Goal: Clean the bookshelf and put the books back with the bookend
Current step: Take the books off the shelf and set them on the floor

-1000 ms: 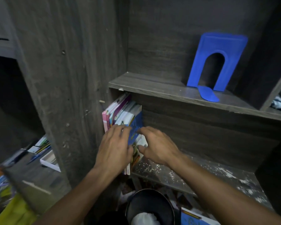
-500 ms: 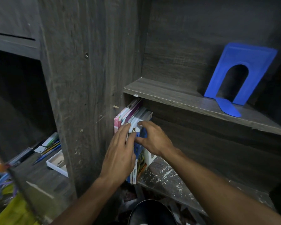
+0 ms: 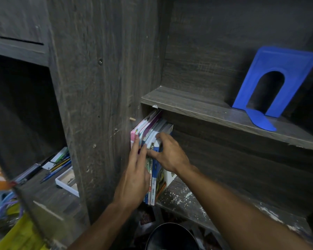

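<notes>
Fingers [image 3: 159,137] of the right hand [image 3: 170,156] curl over the books [image 3: 154,134]; the left hand [image 3: 134,175] lies flat against their spines.
Books stand at the lower shelf's [image 3: 197,201] left end, debris remaining there. Bookend [image 3: 276,83] waits unplaced on the upper shelf [image 3: 197,107].

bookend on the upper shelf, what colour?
Solid blue bookend; clearest in the head view.

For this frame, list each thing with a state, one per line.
Books: upright, packed against the left wall of the lower shelf.
Blue bookend: standing on the upper shelf, away from the books.
Lower shelf: speckled with white debris.
Left hand: flat against the spines.
Right hand: gripping the outermost book.
</notes>
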